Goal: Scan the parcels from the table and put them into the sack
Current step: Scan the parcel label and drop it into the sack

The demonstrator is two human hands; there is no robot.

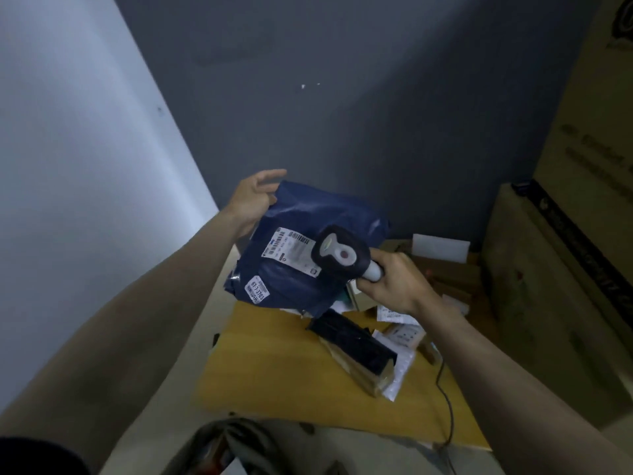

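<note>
Head view: the left hand [251,200] holds a blue parcel [301,248] up above the table [274,365] by its upper left edge, thumb pinched onto it and fingers part spread behind, while the right hand [394,282] has its fingers wrapped round the handle of a scanner [340,255] whose head sits just in front of the parcel's white label [291,248]. The scan step appears to be in hand and this parcel is not yet bagged; the sack [219,447] gapes at the bottom edge, its contents unclear. Several parcels remain on the table, among them a black packet [352,344] and brown boxes [445,275], so most of the work looks outstanding.
</note>
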